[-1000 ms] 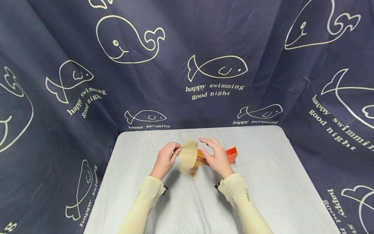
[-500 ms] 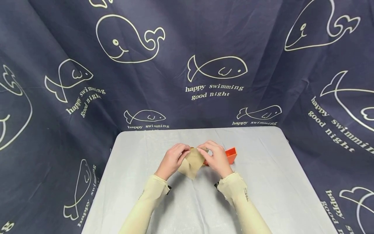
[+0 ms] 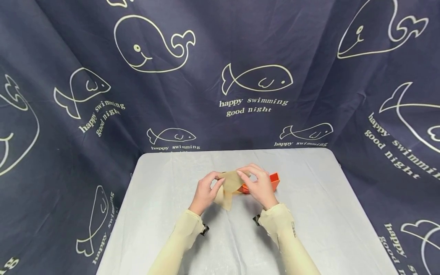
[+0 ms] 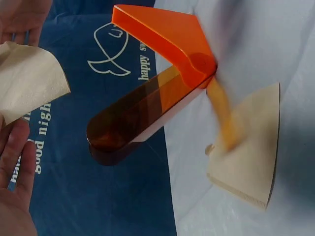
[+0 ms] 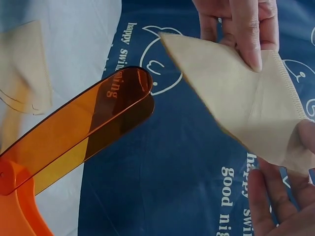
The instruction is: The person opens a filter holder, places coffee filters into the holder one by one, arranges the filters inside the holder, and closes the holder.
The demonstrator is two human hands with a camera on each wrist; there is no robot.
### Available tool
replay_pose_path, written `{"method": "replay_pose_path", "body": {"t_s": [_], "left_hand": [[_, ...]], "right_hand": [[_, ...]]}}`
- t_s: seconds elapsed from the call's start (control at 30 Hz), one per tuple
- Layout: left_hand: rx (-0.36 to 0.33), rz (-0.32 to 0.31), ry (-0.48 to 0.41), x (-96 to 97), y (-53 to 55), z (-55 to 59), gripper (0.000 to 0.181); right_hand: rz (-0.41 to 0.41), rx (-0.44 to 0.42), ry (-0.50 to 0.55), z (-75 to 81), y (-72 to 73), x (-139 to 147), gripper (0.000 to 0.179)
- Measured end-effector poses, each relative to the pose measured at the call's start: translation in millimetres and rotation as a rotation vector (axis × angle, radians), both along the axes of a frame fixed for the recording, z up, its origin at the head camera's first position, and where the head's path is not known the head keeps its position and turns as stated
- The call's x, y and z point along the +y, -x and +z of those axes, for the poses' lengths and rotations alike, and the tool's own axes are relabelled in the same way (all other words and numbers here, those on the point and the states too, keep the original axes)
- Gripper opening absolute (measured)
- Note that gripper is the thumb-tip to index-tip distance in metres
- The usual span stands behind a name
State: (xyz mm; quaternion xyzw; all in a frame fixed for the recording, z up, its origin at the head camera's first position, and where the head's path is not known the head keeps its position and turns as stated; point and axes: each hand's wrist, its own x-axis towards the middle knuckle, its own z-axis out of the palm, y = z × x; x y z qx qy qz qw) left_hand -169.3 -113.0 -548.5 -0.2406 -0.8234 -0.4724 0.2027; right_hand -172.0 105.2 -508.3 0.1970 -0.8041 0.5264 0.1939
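We find the tan paper filter (image 3: 232, 181) raised above the tabletop (image 3: 161, 172), stretched between both grips. We judge it very light, thin and pliant, liable to crease or tear if pulled hard; the crimped seam, seen in the right wrist view, should be its firmest hold. The left grip (image 3: 203, 194) pinches its left side between thumb and fingers; the right grip (image 3: 260, 187) pinches it near the upper right edge. Below lies a second filter (image 4: 253, 157), beside the orange holder (image 4: 182, 37) with its amber flaps (image 5: 93, 118).
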Motion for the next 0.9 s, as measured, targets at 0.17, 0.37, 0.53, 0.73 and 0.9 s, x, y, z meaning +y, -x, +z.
{"method": "replay_pose_path", "body": {"t_s": [0.17, 0.37, 0.53, 0.73, 0.9], "left_hand": [[0.055, 0.001, 0.06, 1.1, 1.0, 2.7, 0.006], [0.108, -0.014, 0.17, 1.2, 2.7, 11.6, 0.005], [0.129, -0.031, 0.201, 1.2, 3.2, 17.1, 0.005], [0.056, -0.024, 0.183, 2.9, 1.7, 13.9, 0.008], [0.041, 0.006, 0.149, 3.8, -0.1, 2.3, 0.005]], "right_hand": [[-0.001, 0.008, 0.008, 0.8, -0.8, 3, 0.008], [0.019, 0.072, -0.032, 5.0, -0.8, 7, 0.015], [0.023, 0.118, -0.109, 8.7, -0.8, 9, 0.014], [0.01, 0.081, -0.124, 10.4, -1.8, 11, 0.012], [0.016, 0.058, -0.086, 8.7, -2.7, 10, 0.014]]}}
